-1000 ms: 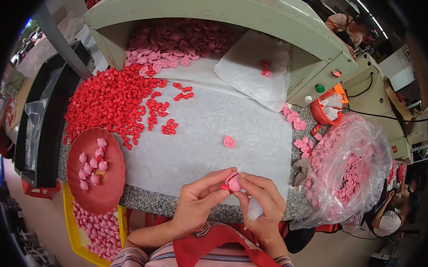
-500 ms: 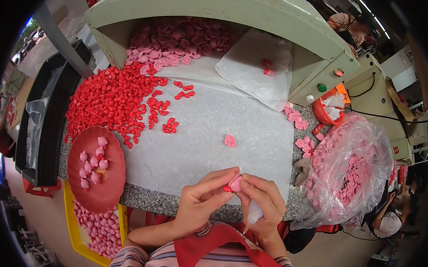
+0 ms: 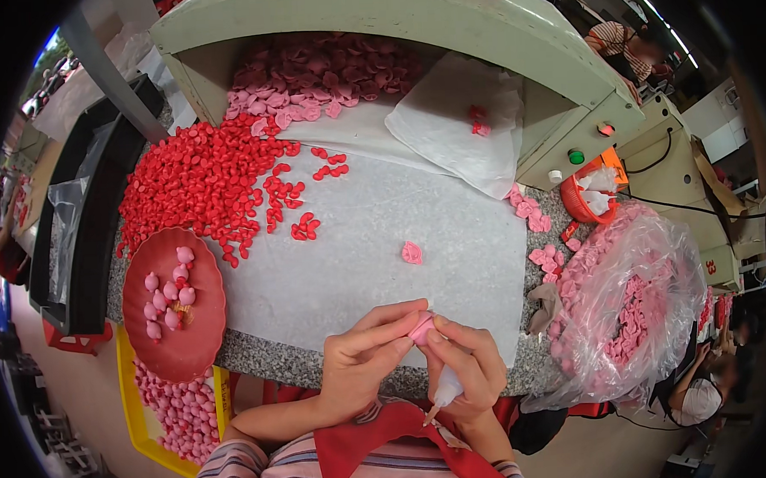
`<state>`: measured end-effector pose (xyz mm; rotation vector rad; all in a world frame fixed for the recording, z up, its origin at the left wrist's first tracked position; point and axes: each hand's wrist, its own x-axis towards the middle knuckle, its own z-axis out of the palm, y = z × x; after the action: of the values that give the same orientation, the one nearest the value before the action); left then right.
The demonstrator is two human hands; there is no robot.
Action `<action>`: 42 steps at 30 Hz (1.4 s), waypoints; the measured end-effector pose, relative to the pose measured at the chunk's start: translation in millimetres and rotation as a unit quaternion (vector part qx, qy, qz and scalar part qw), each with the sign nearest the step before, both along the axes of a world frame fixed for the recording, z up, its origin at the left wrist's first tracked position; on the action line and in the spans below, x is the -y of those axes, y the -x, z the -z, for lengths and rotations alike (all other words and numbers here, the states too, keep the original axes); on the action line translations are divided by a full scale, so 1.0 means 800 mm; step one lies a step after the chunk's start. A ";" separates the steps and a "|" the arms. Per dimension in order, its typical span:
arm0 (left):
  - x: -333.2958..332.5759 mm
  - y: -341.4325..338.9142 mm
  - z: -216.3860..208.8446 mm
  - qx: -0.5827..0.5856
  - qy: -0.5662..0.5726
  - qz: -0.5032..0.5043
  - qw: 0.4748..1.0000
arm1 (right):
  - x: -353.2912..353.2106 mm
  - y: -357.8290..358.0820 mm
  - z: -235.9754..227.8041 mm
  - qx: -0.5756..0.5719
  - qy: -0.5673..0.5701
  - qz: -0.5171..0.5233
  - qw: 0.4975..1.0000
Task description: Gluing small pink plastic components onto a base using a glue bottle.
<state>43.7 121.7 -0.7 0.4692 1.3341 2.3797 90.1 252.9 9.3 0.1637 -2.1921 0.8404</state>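
Head view: the left hand (image 3: 367,355) and the right hand (image 3: 465,363) both pinch a small pink piece (image 3: 420,327); the right hand's other fingers curl around a white glue bottle (image 3: 446,392).

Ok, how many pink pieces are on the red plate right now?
7 pink pieces show on the red plate, clustered in its upper left half around a small tan bit; more may hide beneath them.

One red plate (image 3: 176,350), one yellow tray (image 3: 134,412), one clear bag (image 3: 634,313), two hands.
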 end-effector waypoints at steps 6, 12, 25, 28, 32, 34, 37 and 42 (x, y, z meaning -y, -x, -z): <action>-0.008 0.000 0.003 -0.013 -0.009 -0.025 1.000 | -0.001 0.002 0.003 -0.013 -0.009 0.005 1.000; -0.019 0.001 0.008 -0.007 -0.045 -0.035 0.998 | -0.003 0.004 0.003 -0.026 -0.022 0.021 0.999; -0.019 0.007 0.015 0.015 -0.144 0.004 0.989 | -0.010 0.006 -0.007 -0.053 -0.026 -0.018 0.998; -0.014 0.010 0.016 0.006 -0.160 0.019 0.987 | -0.006 0.005 -0.018 -0.021 0.077 -0.044 0.996; -0.009 0.012 0.019 -0.003 -0.181 0.059 0.982 | -0.011 -0.008 -0.026 0.157 0.392 -0.106 0.900; -0.006 0.013 0.021 0.013 -0.191 0.094 0.977 | -0.014 -0.008 -0.026 0.168 0.415 -0.134 0.884; -0.004 0.018 0.026 0.039 -0.240 0.142 0.960 | -0.017 -0.008 -0.031 0.183 0.412 -0.166 0.877; -0.005 0.020 0.025 0.072 -0.249 0.167 0.951 | -0.018 -0.006 -0.039 0.169 0.341 -0.149 0.913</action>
<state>27.4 125.9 -20.7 0.5874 0.5259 2.3834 94.9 267.4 40.7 0.0008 -2.0580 1.8739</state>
